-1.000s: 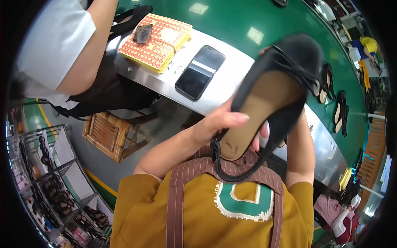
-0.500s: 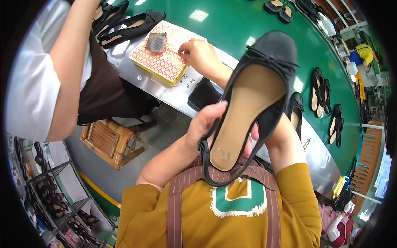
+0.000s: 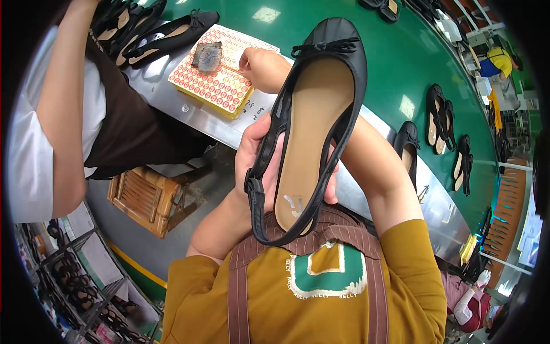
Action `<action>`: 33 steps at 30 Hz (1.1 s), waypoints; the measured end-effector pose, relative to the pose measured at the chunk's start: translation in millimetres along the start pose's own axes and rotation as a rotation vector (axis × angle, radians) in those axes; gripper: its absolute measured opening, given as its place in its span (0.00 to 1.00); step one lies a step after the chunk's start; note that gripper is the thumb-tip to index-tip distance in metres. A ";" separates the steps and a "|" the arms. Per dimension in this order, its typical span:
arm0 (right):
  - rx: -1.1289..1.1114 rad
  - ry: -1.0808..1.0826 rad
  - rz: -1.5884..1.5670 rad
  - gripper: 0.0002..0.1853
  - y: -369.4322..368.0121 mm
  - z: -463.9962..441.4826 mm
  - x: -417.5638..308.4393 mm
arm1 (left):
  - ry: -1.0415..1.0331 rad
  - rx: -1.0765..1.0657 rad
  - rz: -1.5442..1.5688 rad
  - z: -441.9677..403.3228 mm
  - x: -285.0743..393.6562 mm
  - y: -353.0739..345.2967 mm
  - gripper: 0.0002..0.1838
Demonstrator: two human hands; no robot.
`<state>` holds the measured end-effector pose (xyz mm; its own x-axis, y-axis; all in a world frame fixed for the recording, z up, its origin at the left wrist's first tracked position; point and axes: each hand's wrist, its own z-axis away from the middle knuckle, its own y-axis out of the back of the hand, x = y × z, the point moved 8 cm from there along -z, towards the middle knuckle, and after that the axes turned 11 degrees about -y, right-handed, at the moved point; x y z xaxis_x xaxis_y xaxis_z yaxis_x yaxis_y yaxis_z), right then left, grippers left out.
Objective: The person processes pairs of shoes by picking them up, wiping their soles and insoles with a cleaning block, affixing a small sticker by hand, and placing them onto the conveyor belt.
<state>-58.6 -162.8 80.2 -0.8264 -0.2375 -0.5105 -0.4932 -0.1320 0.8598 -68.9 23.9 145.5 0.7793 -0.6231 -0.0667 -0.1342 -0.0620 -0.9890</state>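
My left hand [image 3: 252, 149] holds a black slingback flat shoe [image 3: 321, 86] with a bow and tan insole, toe up and insole facing the camera. Marks show on the heel end of the insole. Behind the shoe, my right arm reaches across to a stack of sheets with red round stickers [image 3: 209, 86]. There my right hand [image 3: 264, 69] has its fingertips pinched together on the top sheet; what is between them is too small to tell. A dark fuzzy pad [image 3: 207, 57] lies on the stack, beside these fingers.
A co-worker's bare arm and white sleeve [image 3: 28, 166] are at the left. Black shoes [image 3: 172, 37] rest on the metal table edge [image 3: 223, 129], others [image 3: 438, 120] on the green surface. A bamboo stool [image 3: 146, 198] and a shoe rack [image 3: 80, 269] stand lower left.
The held shoe has moved left and up and turned more upright. My right hand left the shoe, went to the sticker sheets and stays there. The phone is now hidden.
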 end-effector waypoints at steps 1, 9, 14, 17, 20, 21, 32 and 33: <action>-0.029 -0.092 -0.046 0.11 4.1 1.6 1.3 | -0.002 -0.002 0.001 0.4 -0.2 -1.2 0.43; -0.045 -0.098 0.073 0.13 -1.4 -3.4 10.2 | -0.074 -0.020 -0.467 4.9 4.6 -10.1 0.33; 0.187 -0.049 -1.000 0.14 39.4 7.6 126.1 | -0.108 0.208 -0.299 9.4 -2.9 -1.1 0.33; 0.515 -0.363 -0.842 0.13 164.6 76.6 112.9 | -0.094 0.129 -0.370 1.4 -11.5 3.2 0.30; 0.398 -0.232 -0.863 0.11 213.5 137.6 69.5 | -0.140 0.119 -0.618 -12.3 -20.4 21.2 0.28; 0.280 -0.172 -0.834 0.10 212.1 156.3 43.8 | -0.158 0.130 -0.694 -15.3 -25.9 25.3 0.30; -0.074 -0.433 -0.822 0.07 151.4 211.9 40.7 | -0.264 -0.028 -0.980 -34.7 -62.0 29.8 0.39; -0.072 -0.434 -0.827 0.07 152.6 213.3 42.0 | -0.257 -0.070 -0.996 -35.4 -65.2 27.9 0.40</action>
<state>-226.5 12.4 188.3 -0.2570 0.3365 -0.9059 -0.9636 -0.1613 0.2134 -145.2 35.2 127.0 0.6630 -0.0790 0.7444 0.6152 -0.5091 -0.6019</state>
